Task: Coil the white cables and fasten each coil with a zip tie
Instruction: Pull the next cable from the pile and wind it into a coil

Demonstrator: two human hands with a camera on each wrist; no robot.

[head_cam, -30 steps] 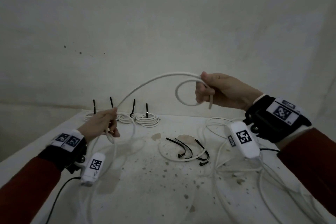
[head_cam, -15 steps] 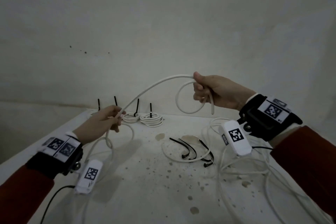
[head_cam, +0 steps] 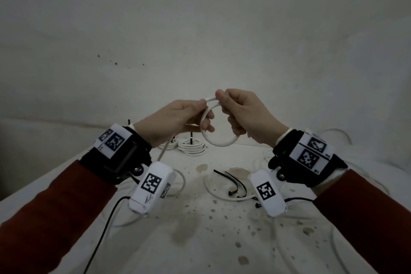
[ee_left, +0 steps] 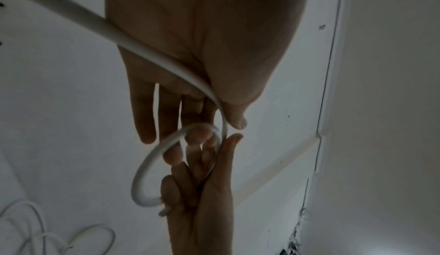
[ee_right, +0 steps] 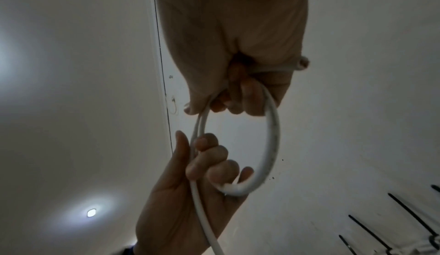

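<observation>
The left hand [head_cam: 178, 119] has come in from the left side of the counter [head_cam: 200, 240] to meet the right, carrying a length of the white cable [head_cam: 219, 138] with it. A second ago the two hands were well apart, with a long arc of cable strung between them; now that arc is folded up against the small loop, and the slack trails from under the left palm down to the counter. The left thumb and fingers pinch the cable at the loop's top. The right hand [head_cam: 241, 113] is curled round the same loop, thumb on top just beside the left thumb, the cable's end poking out by its knuckles. This looks like a second turn being laid onto the coil, so coiling is early. Finished tied coils [head_cam: 192, 145] sit at the back; loose black zip ties [head_cam: 233, 182] lie right of centre.
</observation>
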